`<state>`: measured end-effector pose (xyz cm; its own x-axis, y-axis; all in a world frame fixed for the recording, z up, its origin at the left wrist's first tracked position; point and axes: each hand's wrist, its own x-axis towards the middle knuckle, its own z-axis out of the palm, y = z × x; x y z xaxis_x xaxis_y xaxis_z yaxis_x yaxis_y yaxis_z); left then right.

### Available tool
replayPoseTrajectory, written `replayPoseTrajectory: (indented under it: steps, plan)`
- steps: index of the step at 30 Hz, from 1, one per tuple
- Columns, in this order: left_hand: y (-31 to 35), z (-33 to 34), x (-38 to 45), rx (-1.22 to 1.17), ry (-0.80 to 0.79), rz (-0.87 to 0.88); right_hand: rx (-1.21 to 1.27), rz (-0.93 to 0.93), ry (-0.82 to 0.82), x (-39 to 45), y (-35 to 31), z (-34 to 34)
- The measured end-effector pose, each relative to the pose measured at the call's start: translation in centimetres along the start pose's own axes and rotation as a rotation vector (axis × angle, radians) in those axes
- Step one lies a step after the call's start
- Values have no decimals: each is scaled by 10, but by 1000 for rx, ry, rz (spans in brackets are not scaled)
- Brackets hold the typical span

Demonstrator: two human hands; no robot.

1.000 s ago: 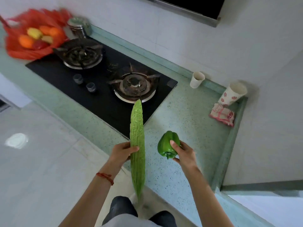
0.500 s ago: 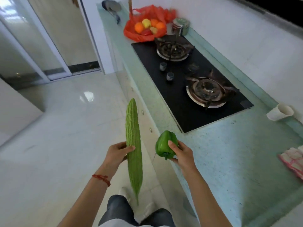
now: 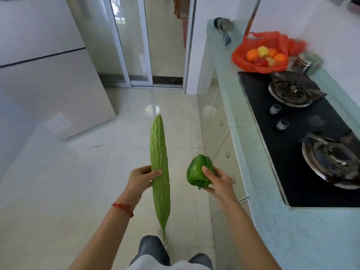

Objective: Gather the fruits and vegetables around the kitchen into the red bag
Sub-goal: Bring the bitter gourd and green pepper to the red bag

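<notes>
My left hand (image 3: 140, 179) grips a long, bumpy green bitter gourd (image 3: 159, 164) around its middle, holding it upright over the floor. My right hand (image 3: 218, 181) holds a green bell pepper (image 3: 197, 173), stem end down, close to the cabinet front. The red bag (image 3: 251, 48) lies open at the far end of the green counter (image 3: 243, 145), with oranges, a yellow fruit and a red one (image 3: 262, 62) showing inside. Both hands are well short of the bag.
A black two-burner gas hob (image 3: 303, 133) fills the counter on the right. A metal jar (image 3: 306, 62) stands beside the bag, and a ladle (image 3: 224, 30) lies at the counter's far end. Glossy tiled floor (image 3: 78, 182) stretches left toward a sliding door (image 3: 136, 45) and a fridge (image 3: 44, 61).
The view has swung left along the counter, so the red bag now sits at upper right and the floor and door fill the left. Both hands keep their holds.
</notes>
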<state>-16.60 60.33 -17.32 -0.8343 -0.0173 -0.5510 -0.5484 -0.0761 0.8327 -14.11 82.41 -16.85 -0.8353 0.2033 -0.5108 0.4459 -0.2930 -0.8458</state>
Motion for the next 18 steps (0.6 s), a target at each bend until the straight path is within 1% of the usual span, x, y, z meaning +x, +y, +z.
replayPoseTrajectory:
  steps: [9,14,18]
  plan:
    - [43,-41,57,0,-3,6,-2,-14,-15,47,-15,64]
    - [61,-43,94,-21,-2,-6,-8,-4,-11,81,-29,78]
    - [77,-36,134,-39,11,-5,-5,-4,-7,123,-48,87]
